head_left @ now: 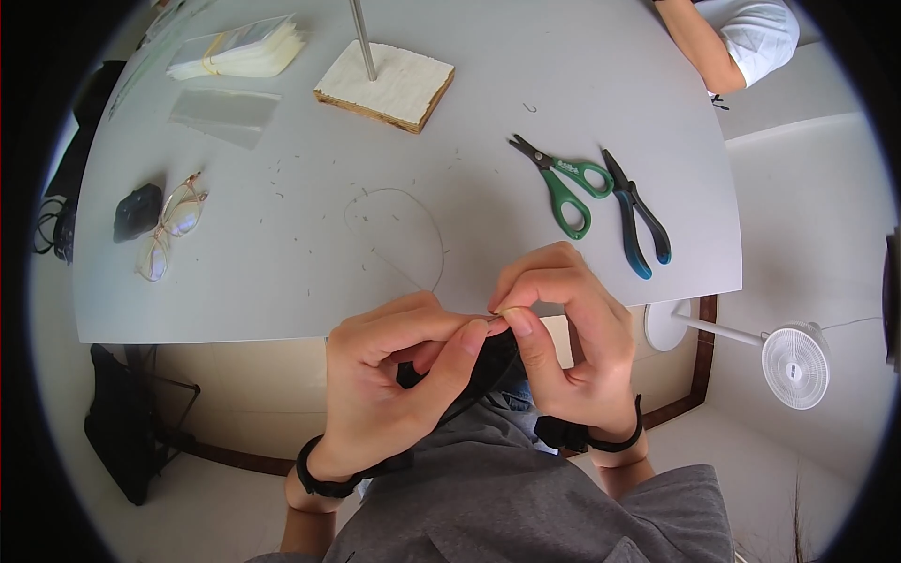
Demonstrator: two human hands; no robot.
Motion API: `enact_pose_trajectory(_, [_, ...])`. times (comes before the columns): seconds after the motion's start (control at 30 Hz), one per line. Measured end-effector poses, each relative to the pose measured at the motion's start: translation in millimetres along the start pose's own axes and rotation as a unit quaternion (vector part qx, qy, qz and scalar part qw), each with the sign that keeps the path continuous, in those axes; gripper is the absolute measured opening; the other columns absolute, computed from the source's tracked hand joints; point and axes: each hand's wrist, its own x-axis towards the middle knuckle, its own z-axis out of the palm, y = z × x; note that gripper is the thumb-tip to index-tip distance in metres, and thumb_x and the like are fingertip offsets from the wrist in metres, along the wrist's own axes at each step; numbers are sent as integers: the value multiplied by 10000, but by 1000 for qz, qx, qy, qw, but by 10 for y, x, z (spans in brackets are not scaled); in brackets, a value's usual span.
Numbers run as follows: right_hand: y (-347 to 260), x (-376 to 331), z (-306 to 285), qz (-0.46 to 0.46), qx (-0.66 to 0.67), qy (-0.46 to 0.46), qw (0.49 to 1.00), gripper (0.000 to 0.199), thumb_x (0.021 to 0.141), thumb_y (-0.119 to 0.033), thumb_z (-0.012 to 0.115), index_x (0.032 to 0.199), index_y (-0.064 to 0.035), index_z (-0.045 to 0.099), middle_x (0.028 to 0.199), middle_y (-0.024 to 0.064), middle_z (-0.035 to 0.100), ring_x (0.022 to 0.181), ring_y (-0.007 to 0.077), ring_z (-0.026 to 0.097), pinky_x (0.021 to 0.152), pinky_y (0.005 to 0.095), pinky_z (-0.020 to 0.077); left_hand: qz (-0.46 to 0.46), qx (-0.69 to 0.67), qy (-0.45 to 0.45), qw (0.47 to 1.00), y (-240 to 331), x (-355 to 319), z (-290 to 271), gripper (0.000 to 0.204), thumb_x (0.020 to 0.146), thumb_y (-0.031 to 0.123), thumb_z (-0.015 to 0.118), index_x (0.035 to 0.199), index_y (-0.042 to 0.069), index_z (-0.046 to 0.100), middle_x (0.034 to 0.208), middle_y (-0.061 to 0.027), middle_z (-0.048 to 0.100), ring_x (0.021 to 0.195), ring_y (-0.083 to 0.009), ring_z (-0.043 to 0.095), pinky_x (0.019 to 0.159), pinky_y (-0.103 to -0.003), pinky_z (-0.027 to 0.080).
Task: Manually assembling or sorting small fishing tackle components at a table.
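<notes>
Both hands meet just past the table's near edge, fingertips almost touching. My left hand point(404, 361) is closed, its thumb and forefinger pinched together. My right hand point(568, 328) also pinches, thumb against forefinger, right beside the left fingertips. A tiny dark, thin thing shows between the two pinches; its kind is too small to tell. From near the left hand, a fine clear fishing line point(439, 235) curls in a loose loop over the table. Farther off lies a small fish hook point(530, 108).
Green-handled scissors point(563, 188) and teal-handled pliers point(638, 216) lie to the right. A block with a metal rod point(385, 84), plastic sleeves point(239, 52), eyeglasses point(169, 225) and a black object point(138, 212) sit farther off. Another person's arm point(704, 47) rests at far right.
</notes>
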Motion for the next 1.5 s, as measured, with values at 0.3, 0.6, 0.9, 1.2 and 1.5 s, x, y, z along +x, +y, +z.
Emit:
enact_pose_trajectory(0.3, [-28,-13,6,28,8,8,1000,81,855,55,545,930,38,521,863,153,550,741,150,537,615,248,531,6,-5,-2,1000,-15,6,2,157,807,-53,633,909,31,716,577,49,382,536,-38,301,481,-221,239])
enact_pose_trajectory(0.6, [-50,-11,14,29,17,6,999,90,848,60,543,932,35,521,861,152,552,761,160,532,631,254,520,74,52,34,995,-44,11,13,192,735,-78,647,861,46,720,546,42,359,497,-47,284,459,-226,211])
enact_pose_trajectory(0.9, [-75,-12,32,39,34,2,999,93,853,48,544,943,30,530,882,163,565,789,191,552,677,285,502,107,40,60,992,-71,16,28,236,693,-119,642,851,38,720,542,41,367,477,-43,275,448,-218,218])
enact_pose_trajectory(1.2, [-75,21,13,28,56,8,998,177,823,50,574,998,31,554,954,187,587,891,256,585,776,338,480,96,24,40,994,-74,4,-5,148,741,-80,651,843,12,706,572,28,412,498,-45,314,453,-220,233])
enact_pose_trajectory(1.5, [-62,62,21,-2,23,-15,1000,107,822,23,606,916,12,557,915,161,602,807,205,570,730,305,476,86,38,17,995,-63,2,-24,90,788,-45,650,854,0,690,580,14,453,500,-52,341,465,-220,255])
